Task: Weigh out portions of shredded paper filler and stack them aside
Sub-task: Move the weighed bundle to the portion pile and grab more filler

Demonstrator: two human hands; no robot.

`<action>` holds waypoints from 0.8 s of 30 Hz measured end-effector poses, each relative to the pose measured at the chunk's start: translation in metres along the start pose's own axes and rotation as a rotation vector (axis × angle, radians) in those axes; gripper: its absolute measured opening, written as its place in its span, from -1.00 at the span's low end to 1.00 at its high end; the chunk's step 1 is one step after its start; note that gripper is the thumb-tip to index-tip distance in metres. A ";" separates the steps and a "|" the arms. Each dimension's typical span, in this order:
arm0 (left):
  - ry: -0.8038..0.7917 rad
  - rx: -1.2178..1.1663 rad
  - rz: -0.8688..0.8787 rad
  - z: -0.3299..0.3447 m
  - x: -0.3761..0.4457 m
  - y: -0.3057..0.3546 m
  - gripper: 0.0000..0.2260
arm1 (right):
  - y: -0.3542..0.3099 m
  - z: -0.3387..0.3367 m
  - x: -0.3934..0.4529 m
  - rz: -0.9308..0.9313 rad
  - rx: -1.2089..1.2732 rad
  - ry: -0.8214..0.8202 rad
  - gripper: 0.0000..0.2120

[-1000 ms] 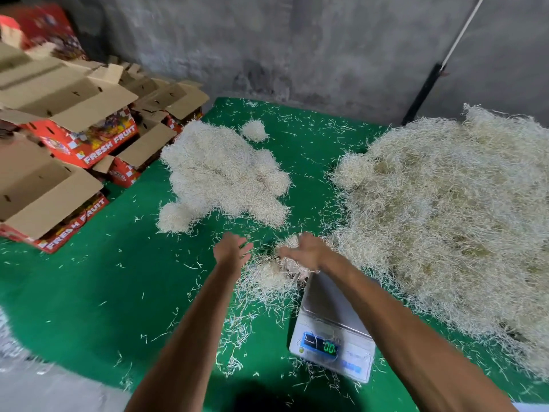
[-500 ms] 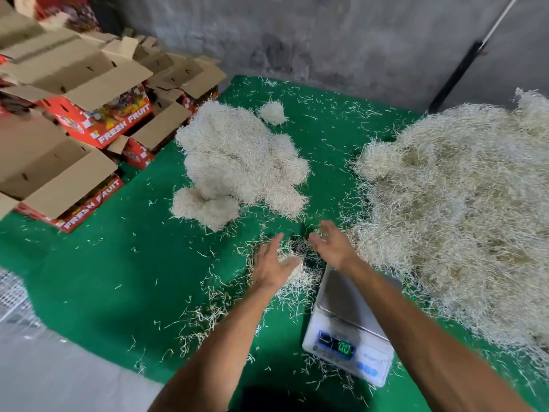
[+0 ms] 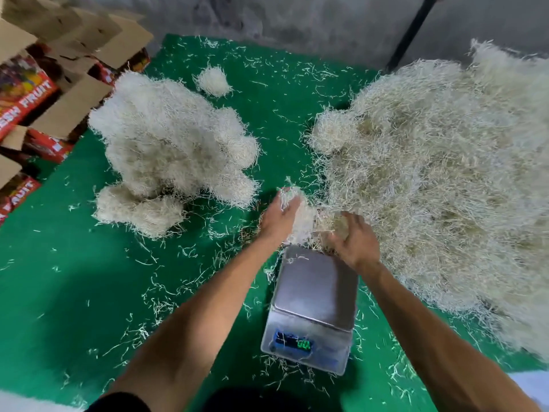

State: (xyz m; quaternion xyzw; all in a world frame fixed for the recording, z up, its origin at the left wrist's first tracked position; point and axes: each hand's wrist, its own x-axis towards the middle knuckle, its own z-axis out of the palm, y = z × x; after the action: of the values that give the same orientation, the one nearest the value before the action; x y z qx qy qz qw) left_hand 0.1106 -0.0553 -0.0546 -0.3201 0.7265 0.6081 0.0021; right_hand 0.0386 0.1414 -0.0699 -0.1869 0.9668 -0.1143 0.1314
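The left hand (image 3: 280,217) and right hand (image 3: 355,240) cup a small clump of shredded paper (image 3: 306,220) between them, just beyond the far edge of the scale (image 3: 312,304). The left fingers lie fairly straight against the clump's side, with strands over them; the right fingers curl around its other side. The scale's steel platform looks bare apart from a few stray strands, and its green digits are too blurred to read.

The clump is pale cream, thin crinkled strips, loosely tangled and airy. It touches the near left edge of the large loose heap (image 3: 445,173) covering the right side of the green counter (image 3: 74,278).

The likely risk is shedding: a bundle this loose could drop strands when lifted, or drag extra filler from the heap, throwing off the weight.

Toward the far left lies the stack of rounded weighed portions (image 3: 166,150). Open cardboard fruit boxes (image 3: 35,93) sit past the counter's left edge.
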 end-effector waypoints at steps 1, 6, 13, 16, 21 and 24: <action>-0.030 0.067 -0.011 0.011 0.008 0.005 -0.29 | 0.005 0.006 0.006 0.042 -0.008 -0.068 -0.16; -0.042 0.309 -0.230 0.042 0.032 -0.009 -0.29 | 0.011 0.031 0.023 0.155 0.342 -0.090 -0.33; -0.251 -0.277 -0.436 0.057 0.048 0.015 -0.44 | -0.044 0.033 0.034 0.092 0.987 -0.101 -0.33; -0.055 -0.232 -0.434 0.033 0.056 0.022 -0.51 | -0.041 0.020 0.038 0.035 1.103 0.042 -0.66; -0.194 -0.456 -0.285 -0.013 0.053 0.062 -0.60 | -0.015 0.004 0.049 -0.052 0.757 0.100 -0.52; -0.187 -0.533 -0.179 -0.032 0.041 0.091 -0.29 | -0.006 0.001 0.044 0.039 0.634 0.061 -0.55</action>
State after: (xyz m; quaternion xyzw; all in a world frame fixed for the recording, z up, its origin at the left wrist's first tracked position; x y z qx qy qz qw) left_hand 0.0478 -0.0973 0.0176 -0.3147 0.5065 0.8018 0.0385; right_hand 0.0013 0.1182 -0.0783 -0.1143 0.8899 -0.4130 0.1563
